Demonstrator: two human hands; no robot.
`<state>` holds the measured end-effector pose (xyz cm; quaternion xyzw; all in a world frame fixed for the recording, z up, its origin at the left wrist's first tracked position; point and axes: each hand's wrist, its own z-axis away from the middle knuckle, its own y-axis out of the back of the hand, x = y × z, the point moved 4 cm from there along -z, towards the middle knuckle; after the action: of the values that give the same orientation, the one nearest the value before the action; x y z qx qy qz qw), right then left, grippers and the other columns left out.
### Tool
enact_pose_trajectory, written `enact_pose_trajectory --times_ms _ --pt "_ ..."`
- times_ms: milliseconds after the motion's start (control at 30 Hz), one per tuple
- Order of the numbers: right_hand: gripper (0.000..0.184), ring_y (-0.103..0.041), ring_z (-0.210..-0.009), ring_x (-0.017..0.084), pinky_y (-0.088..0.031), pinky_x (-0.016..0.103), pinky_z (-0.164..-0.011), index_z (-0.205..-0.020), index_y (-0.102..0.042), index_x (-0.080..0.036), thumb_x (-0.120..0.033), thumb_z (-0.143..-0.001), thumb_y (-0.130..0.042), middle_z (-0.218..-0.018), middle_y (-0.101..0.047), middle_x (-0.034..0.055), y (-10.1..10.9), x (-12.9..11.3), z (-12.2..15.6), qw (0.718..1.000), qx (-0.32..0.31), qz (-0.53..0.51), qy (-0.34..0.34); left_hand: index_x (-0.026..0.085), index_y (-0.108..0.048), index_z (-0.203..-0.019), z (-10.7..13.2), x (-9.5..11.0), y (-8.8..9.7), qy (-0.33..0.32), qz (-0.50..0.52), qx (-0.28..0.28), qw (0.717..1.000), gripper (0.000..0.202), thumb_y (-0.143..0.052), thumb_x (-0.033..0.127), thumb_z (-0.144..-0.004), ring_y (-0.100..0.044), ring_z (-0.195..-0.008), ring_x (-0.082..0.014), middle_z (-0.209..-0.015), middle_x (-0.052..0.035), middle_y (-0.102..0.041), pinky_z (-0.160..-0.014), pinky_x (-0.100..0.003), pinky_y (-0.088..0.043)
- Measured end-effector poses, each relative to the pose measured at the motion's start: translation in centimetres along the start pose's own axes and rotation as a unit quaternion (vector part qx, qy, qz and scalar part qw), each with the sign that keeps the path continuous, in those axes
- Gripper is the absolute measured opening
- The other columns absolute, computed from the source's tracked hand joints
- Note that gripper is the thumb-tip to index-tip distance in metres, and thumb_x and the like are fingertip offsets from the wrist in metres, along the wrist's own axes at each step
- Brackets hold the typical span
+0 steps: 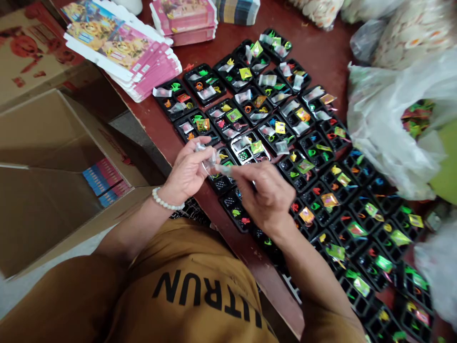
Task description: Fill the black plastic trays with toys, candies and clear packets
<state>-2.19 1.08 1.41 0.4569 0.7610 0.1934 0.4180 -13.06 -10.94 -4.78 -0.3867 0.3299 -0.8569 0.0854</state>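
My left hand, with a pale bead bracelet at the wrist, is closed on small clear plastic packets. Facing it, my right hand pinches the end of a clear packet between thumb and finger; whether this one is separate from those in the left hand is hard to tell. Below both hands lie black compartment trays with small coloured plastic toys and wrapped sachets. Just beyond the fingers a tray catches bright glare and holds a green sachet. My right hand hides part of the trays under it.
Flat printed boxes and a pink stack lie at the table's far left. A white plastic bag with colourful sachets stands right, near bags of pale packets. An open carton sits left of the red table.
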Motion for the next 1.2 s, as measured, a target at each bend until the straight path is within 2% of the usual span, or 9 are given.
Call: enact_pose_trajectory --times_ms 133,400,600,700,800,900,1000,1100,1200 --pt "0.015 -0.07 -0.086 0.018 -0.056 0.033 -0.077 -0.105 -0.07 -0.023 -0.013 -0.095 -0.065 -0.096 -0.076 0.005 2.1 3.8 1.1 0.997 0.005 0.083 0.004 0.023 -0.06 -0.098 -0.3 1.7 0.3 -0.014 -0.004 0.011 1.0 0.023 -0.071 0.008 -0.085 -0.068 -0.066 -0.0138 -0.081 0.0018 -0.068 -0.056 -0.023 -0.056" --pt "0.024 -0.064 -0.096 0.022 -0.054 0.038 -0.083 -0.116 -0.067 -0.023 -0.011 -0.098 -0.056 -0.107 -0.076 0.0067 1.1 9.2 5.0 0.972 -0.152 0.155 0.09 0.022 -0.063 -0.093 -0.3 2.2 0.6 0.009 -0.036 0.003 0.999 0.025 -0.082 0.015 -0.08 -0.068 -0.062 -0.0124 -0.075 0.0025 -0.066 -0.048 -0.017 -0.048" --pt "0.035 -0.064 -0.11 0.026 -0.054 0.046 -0.091 -0.131 -0.061 -0.025 -0.017 -0.097 -0.061 -0.13 -0.069 0.0109 0.6 5.4 3.0 0.99 -0.085 0.096 0.059 0.018 -0.064 -0.1 0.4 -0.9 -0.4 0.076 -0.013 -0.058 0.995 0.015 -0.073 0.017 -0.09 -0.07 -0.068 -0.0149 -0.079 -0.0005 -0.068 -0.059 -0.024 -0.059" --pt "0.039 -0.066 -0.107 0.024 -0.055 0.044 -0.09 -0.137 -0.059 -0.025 -0.019 -0.099 -0.059 -0.124 -0.069 0.0116 -0.4 2.2 1.8 0.995 -0.081 0.021 0.046 0.017 -0.063 -0.098 0.7 -2.0 -1.0 0.089 0.014 -0.061 0.994 0.014 -0.073 0.013 -0.089 -0.069 -0.071 -0.0127 -0.081 0.0017 -0.066 -0.065 -0.027 -0.062" --pt "0.023 -0.067 -0.097 0.021 -0.057 0.038 -0.083 -0.12 -0.067 -0.023 -0.017 -0.1 -0.056 -0.108 -0.072 0.0087 -1.3 1.0 0.9 0.997 -0.078 -0.001 0.012 0.016 -0.063 -0.094 0.9 -2.4 -1.2 0.105 0.03 -0.077 0.991 0.014 -0.074 0.011 -0.088 -0.067 -0.071 -0.0109 -0.079 0.0037 -0.064 -0.07 -0.028 -0.063" --pt "0.011 -0.069 -0.087 0.018 -0.057 0.034 -0.076 -0.103 -0.07 -0.022 -0.019 -0.1 -0.06 -0.094 -0.074 0.0047 -0.7 1.6 0.4 0.998 -0.045 -0.028 -0.032 0.018 -0.062 -0.094 0.8 -1.5 -0.6 0.093 -0.002 -0.072 0.993 0.018 -0.078 0.015 -0.086 -0.071 -0.072 -0.0145 -0.079 0.0033 -0.065 -0.071 -0.034 -0.065" --pt "0.009 -0.068 -0.084 0.016 -0.055 0.032 -0.076 -0.098 -0.07 -0.022 -0.017 -0.099 -0.062 -0.09 -0.073 0.0034 0.1 2.2 0.7 0.999 -0.031 -0.023 -0.021 0.022 -0.062 -0.094 0.5 1.0 0.9 0.018 -0.053 -0.018 0.998 0.025 -0.084 0.02 -0.082 -0.07 -0.062 -0.0146 -0.074 0.004 -0.065 -0.054 -0.025 -0.059" --pt "0.013 -0.064 -0.084 0.016 -0.053 0.032 -0.075 -0.104 -0.069 -0.019 -0.013 -0.099 -0.059 -0.093 -0.072 0.0058 -0.7 2.3 2.1 0.994 -0.096 0.001 0.052 0.025 -0.061 -0.089 0.3 3.3 2.3 -0.026 -0.065 0.021 0.997 0.028 -0.087 0.02 -0.079 -0.056 -0.044 -0.007 -0.065 0.0065 -0.061 -0.036 -0.015 -0.036" --pt "0.017 -0.057 -0.081 0.018 -0.047 0.033 -0.071 -0.107 -0.069 -0.018 -0.013 -0.1 -0.053 -0.095 -0.072 0.0076 -2.7 2.3 4.2 0.974 -0.177 0.069 0.125 0.024 -0.061 -0.085 0.1 4.1 2.9 -0.013 -0.049 0.017 0.999 0.026 -0.086 0.019 -0.08 -0.049 -0.039 -0.0042 -0.064 0.0076 -0.059 -0.033 -0.015 -0.027"
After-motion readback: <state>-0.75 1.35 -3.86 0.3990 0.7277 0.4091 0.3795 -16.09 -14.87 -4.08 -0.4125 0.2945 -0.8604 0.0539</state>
